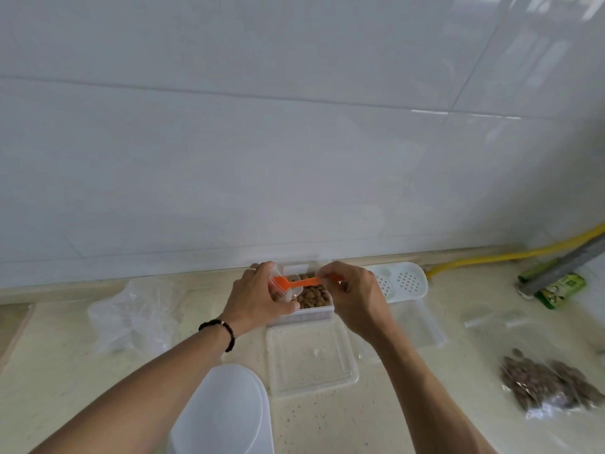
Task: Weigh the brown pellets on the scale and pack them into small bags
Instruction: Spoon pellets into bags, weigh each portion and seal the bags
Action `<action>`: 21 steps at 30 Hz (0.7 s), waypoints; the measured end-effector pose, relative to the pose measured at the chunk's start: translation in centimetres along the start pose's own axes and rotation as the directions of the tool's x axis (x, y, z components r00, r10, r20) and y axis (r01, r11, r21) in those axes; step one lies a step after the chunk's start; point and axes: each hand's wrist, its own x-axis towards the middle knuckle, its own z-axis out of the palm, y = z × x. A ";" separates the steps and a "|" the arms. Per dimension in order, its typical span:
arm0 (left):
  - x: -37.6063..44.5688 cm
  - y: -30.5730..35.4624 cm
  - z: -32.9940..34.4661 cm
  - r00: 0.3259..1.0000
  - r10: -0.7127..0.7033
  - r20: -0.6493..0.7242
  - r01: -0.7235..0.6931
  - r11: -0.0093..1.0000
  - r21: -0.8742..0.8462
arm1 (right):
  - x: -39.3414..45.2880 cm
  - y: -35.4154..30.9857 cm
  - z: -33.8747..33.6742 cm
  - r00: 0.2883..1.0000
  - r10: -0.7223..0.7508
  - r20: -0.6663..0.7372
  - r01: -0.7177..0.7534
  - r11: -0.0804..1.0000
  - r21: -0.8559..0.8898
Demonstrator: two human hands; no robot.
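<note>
Left hand (258, 294) grips a small clear bag (284, 291), fingers curled round it, held over the left end of the tub (311, 309) at the worktop's (376, 421) back edge. A few brown pellets (313, 295) show inside the bag; the rest fill the tub.

Right hand (352, 296) pinches the handle of the orange scoop (299, 282) between thumb and fingertips. Scoop lies roughly level, its bowl end at the bag mouth, handle running right over the tub.

Flat clear lid (311, 358) lies just in front of the tub, touching or nearly so (can't tell which). White round container (222, 411) sits at the front edge, under the left forearm. Crumpled clear bags (137, 309) lie left of the tub. White perforated tray (401, 281) is at the back edge, right of the tub. Filled bags (550, 385) of pellets lie near the right edge, well apart from the tub. Yellow hose (510, 255) runs along the back right corner, green packet (556, 290) beside it. Beaded bracelet (222, 329) on the left wrist.
</note>
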 end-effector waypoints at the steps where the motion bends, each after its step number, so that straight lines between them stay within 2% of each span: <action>1: 0.0 -0.1 0.0 1.000 -0.001 0.002 0.001 1.000 -0.004 | 0.0 -0.1 -0.2 1.000 -0.030 -0.007 0.030 0.999 -0.022; 4: -0.1 -0.4 0.0 1.000 -0.003 0.006 0.003 1.000 -0.017 | 0.1 0.3 -1.1 0.998 0.010 -0.068 -0.008 0.999 0.037; 7: -0.3 -0.8 0.0 1.000 0.000 -0.006 0.000 1.000 -0.022 | 0.6 1.6 -1.6 0.952 0.202 -0.230 -0.156 0.967 0.204; 9: -0.5 -1.2 -0.1 1.000 0.005 -0.018 -0.005 1.000 -0.006 | 0.7 3.2 -1.3 0.913 0.281 -0.296 -0.237 0.955 0.178; 12: -0.7 -1.8 -0.3 1.000 0.007 -0.023 -0.006 1.000 0.018 | 0.3 5.5 0.1 0.920 0.315 -0.233 -0.329 0.944 -0.020; 15: -0.7 -2.3 -0.4 1.000 0.002 -0.021 -0.001 0.999 0.040 | 0.1 6.5 1.8 0.929 0.323 -0.179 -0.349 0.927 -0.139; 18: -0.7 -2.6 -0.6 1.000 0.012 -0.027 -0.010 0.997 0.075 | 0.7 6.7 3.1 0.928 0.361 -0.089 -0.369 0.922 -0.115; 21: -0.8 -3.0 -0.8 0.999 0.024 -0.024 -0.022 0.995 0.094 | 1.1 6.7 4.1 0.874 0.487 0.007 -0.486 0.873 0.043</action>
